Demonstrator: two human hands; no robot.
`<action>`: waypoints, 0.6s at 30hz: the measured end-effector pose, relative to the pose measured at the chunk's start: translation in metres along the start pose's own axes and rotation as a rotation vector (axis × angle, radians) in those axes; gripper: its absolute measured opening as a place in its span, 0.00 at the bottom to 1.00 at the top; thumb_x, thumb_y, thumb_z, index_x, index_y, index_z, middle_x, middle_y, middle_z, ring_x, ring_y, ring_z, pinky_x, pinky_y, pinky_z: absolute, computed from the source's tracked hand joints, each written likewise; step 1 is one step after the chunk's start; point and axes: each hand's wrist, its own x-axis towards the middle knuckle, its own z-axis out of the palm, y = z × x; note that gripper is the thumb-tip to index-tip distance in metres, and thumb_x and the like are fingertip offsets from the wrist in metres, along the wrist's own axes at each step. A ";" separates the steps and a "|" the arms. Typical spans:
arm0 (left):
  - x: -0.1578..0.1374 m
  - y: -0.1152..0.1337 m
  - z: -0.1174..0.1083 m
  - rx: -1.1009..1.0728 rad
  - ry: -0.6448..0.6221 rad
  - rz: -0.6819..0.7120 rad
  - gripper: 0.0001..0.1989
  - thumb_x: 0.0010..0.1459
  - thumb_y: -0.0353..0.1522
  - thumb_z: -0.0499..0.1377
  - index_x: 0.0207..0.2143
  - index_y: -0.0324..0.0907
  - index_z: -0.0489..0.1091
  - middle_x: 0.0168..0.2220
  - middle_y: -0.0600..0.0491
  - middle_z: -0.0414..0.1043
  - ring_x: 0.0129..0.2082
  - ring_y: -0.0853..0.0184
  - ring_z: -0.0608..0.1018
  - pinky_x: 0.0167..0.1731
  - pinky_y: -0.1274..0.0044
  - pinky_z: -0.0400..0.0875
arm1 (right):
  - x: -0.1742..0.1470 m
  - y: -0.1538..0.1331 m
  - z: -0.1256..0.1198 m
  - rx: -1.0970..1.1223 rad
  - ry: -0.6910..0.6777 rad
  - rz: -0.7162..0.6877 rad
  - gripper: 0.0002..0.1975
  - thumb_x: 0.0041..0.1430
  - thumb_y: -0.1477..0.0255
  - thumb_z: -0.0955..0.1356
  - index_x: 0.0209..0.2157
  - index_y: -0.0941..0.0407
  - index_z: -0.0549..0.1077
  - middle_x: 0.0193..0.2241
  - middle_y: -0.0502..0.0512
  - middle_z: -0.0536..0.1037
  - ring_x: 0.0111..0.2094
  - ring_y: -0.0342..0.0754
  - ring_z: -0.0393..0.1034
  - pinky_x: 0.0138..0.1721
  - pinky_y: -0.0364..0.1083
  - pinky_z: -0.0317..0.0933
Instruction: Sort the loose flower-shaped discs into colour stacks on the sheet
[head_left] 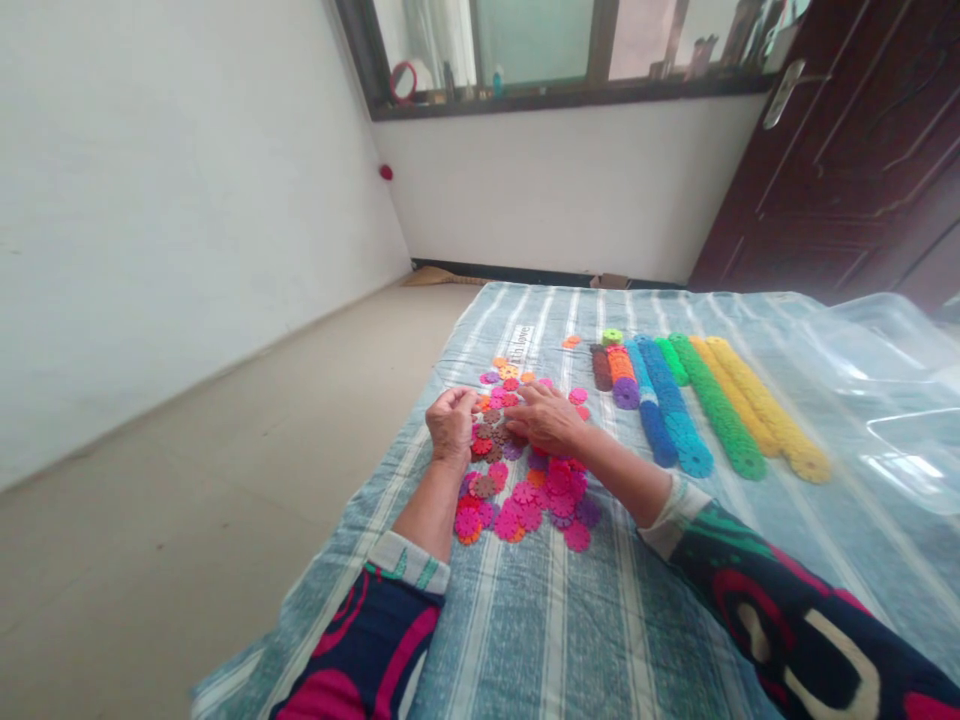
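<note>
A loose pile of notched plastic discs, mostly pink with brown, purple, red and orange ones, lies on a striped cloth. At the pile's left edge, my left hand is closed in a pinch; what sits between the fingertips, if anything, is too small to make out. My right hand reaches over the pile from the right, palm down, its fingers stretched apart and touching the brown and pink discs. Its fingertips hide some discs.
Sorted rows stand to the right: blue discs, green discs and yellow discs, beside shorter brown, orange and purple ones. A clear plastic container is at the far right. Beyond are a wall, window and door.
</note>
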 end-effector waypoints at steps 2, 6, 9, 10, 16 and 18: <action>0.000 0.000 -0.001 -0.012 -0.002 -0.007 0.12 0.41 0.37 0.62 0.27 0.38 0.74 0.22 0.55 0.73 0.21 0.72 0.72 0.22 0.81 0.65 | -0.001 0.001 0.000 -0.011 -0.022 0.008 0.14 0.68 0.62 0.62 0.46 0.49 0.77 0.51 0.58 0.69 0.55 0.54 0.58 0.52 0.53 0.56; 0.000 0.001 0.000 -0.031 -0.015 -0.023 0.12 0.41 0.37 0.62 0.27 0.38 0.73 0.22 0.55 0.73 0.20 0.73 0.72 0.22 0.81 0.66 | -0.004 0.007 -0.003 -0.039 -0.024 0.099 0.15 0.69 0.64 0.61 0.41 0.52 0.77 0.49 0.60 0.70 0.54 0.55 0.59 0.51 0.52 0.56; 0.000 0.002 0.000 -0.035 -0.025 -0.024 0.12 0.41 0.37 0.62 0.27 0.38 0.73 0.21 0.55 0.73 0.20 0.73 0.72 0.22 0.81 0.67 | -0.007 0.005 -0.003 -0.042 -0.005 0.105 0.15 0.69 0.64 0.61 0.39 0.53 0.78 0.46 0.60 0.71 0.52 0.54 0.60 0.49 0.51 0.57; 0.000 0.002 0.000 -0.032 -0.027 -0.022 0.12 0.41 0.37 0.62 0.27 0.38 0.73 0.21 0.55 0.73 0.20 0.73 0.72 0.22 0.81 0.67 | -0.008 0.003 -0.003 -0.038 -0.001 0.092 0.15 0.68 0.63 0.62 0.39 0.54 0.78 0.46 0.60 0.71 0.52 0.54 0.61 0.49 0.51 0.57; 0.000 0.001 0.000 -0.003 -0.058 -0.023 0.14 0.41 0.39 0.61 0.28 0.38 0.73 0.21 0.55 0.73 0.21 0.72 0.72 0.23 0.81 0.66 | -0.012 -0.008 -0.003 0.007 -0.022 0.003 0.10 0.65 0.65 0.65 0.39 0.51 0.78 0.41 0.56 0.73 0.51 0.53 0.61 0.49 0.51 0.56; 0.001 0.000 0.000 0.001 -0.063 -0.017 0.13 0.41 0.39 0.62 0.27 0.38 0.74 0.21 0.55 0.73 0.20 0.72 0.71 0.23 0.81 0.66 | -0.014 -0.006 -0.005 0.008 -0.039 0.041 0.11 0.66 0.68 0.64 0.37 0.52 0.78 0.41 0.57 0.73 0.50 0.53 0.62 0.48 0.50 0.57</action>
